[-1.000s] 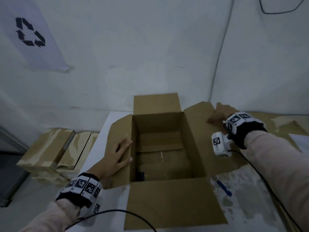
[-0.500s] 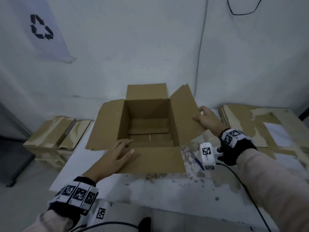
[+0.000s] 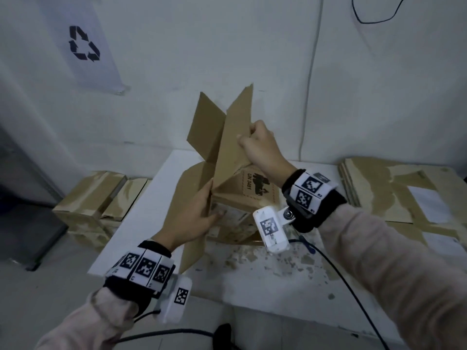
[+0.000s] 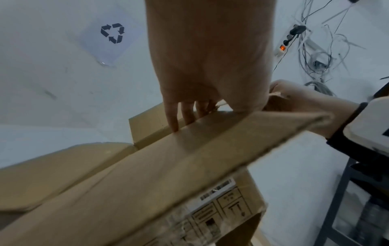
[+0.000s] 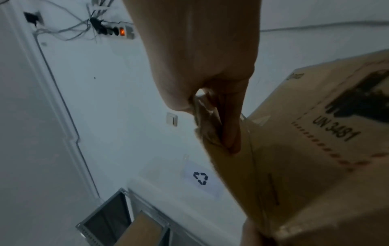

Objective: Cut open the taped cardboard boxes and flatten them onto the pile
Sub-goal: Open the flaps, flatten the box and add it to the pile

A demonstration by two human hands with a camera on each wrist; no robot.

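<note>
A white wall (image 3: 227, 59) backs the scene, carrying one paper sign (image 3: 86, 46) printed with a black recycling symbol and one thin cable (image 3: 309, 79) running down it; the wrist views also show a power strip (image 5: 114, 30) with an orange lit switch amid loose wires. The white counter (image 3: 252, 279), its surface flecked with tape and paper scraps, holds one open box (image 3: 235, 198) tipped on its side near the middle, flaps splayed up and outward. To the right on the counter lies the pile (image 3: 394, 193) of flattened cardboard, well apart from the box; how many sheets it holds cannot be told. Left of the counter, lower down, sit two taped boxes (image 3: 96, 198) side by side. The box in hand shows a hazard label reading "UN 3481" and a white barcode sticker whose text is too blurred to read. The right hand (image 3: 262, 150) pinches the edge of the tall upright flap, fingers (image 5: 231, 133) curled round the cardboard. The left hand (image 3: 192, 218) rests against the near side of the box, its fingers (image 4: 174, 116) straight along a flap, thumb on the other face. A small blue object (image 3: 307, 245) lies on the counter just right of the box, partly hidden by the right wrist camera.
</note>
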